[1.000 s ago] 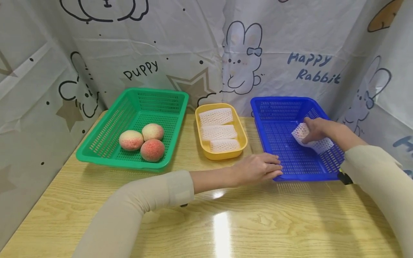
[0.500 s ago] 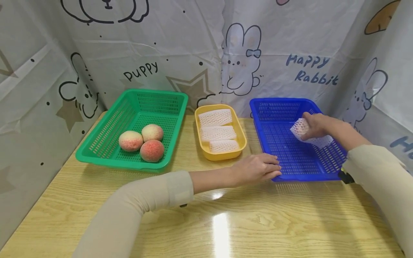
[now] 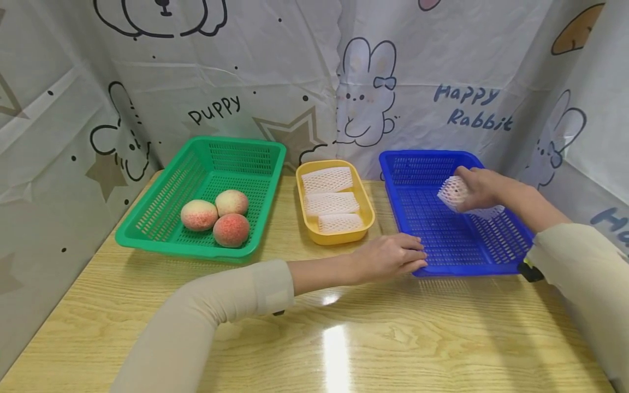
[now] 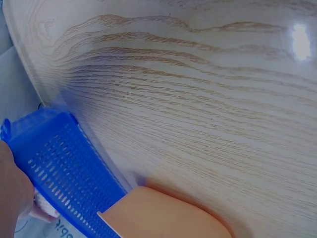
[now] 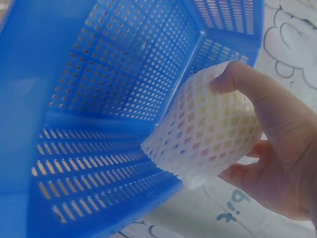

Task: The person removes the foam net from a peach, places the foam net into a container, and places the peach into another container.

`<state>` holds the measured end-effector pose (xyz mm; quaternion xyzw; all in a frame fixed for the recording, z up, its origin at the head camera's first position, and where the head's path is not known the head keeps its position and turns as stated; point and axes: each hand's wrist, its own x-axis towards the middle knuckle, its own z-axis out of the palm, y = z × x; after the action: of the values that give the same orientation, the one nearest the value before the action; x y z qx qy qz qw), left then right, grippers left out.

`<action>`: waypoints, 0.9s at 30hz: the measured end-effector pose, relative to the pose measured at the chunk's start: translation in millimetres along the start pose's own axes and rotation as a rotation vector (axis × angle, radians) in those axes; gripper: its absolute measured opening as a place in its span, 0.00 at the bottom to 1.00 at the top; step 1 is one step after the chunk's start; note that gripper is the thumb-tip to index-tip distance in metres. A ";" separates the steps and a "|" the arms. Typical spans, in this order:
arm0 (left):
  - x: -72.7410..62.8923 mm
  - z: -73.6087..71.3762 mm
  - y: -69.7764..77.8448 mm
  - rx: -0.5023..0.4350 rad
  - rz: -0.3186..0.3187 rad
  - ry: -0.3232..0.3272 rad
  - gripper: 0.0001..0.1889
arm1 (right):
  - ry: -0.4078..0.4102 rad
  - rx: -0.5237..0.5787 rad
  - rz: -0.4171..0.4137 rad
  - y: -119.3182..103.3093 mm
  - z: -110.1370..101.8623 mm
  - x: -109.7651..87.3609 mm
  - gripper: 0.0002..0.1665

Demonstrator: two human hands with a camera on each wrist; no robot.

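Note:
My right hand (image 3: pixel 479 189) holds a peach in a white foam net sleeve (image 5: pixel 205 126), raised over the right side of the blue basket (image 3: pixel 437 234). Thumb and fingers grip the sleeve from its side; pale yellow and pink show through the mesh in the right wrist view. At the basket's near left corner, my left hand (image 3: pixel 385 258) grips the rim with bent fingers; its thumb is hidden. Three bare peaches (image 3: pixel 231 230) lie in the green basket (image 3: pixel 201 249) at the left. Between the baskets, a yellow tray (image 3: pixel 339 238) holds three flat foam net sleeves (image 3: pixel 331 203).
The baskets and tray stand in a row on a wood-grain table (image 3: pixel 393 327), near a printed curtain (image 3: pixel 304 65) that hangs behind and at both sides. My left forearm crosses in front of the yellow tray.
My right hand has risen slightly, lifting the sleeved peach up and a little leftward above the blue basket. The left hand stays on the basket's corner.

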<state>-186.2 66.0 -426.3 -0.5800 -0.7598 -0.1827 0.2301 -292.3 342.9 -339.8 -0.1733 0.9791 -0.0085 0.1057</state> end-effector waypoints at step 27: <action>0.7 -2.3 1.3 -0.026 -0.030 -0.029 0.11 | 0.111 -0.003 -0.149 -56.2 -20.9 -4.5 0.47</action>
<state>-184.8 65.6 -424.1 -0.5739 -0.7694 -0.1876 0.2086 -273.6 291.2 -315.5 -0.2450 0.9679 -0.0244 0.0503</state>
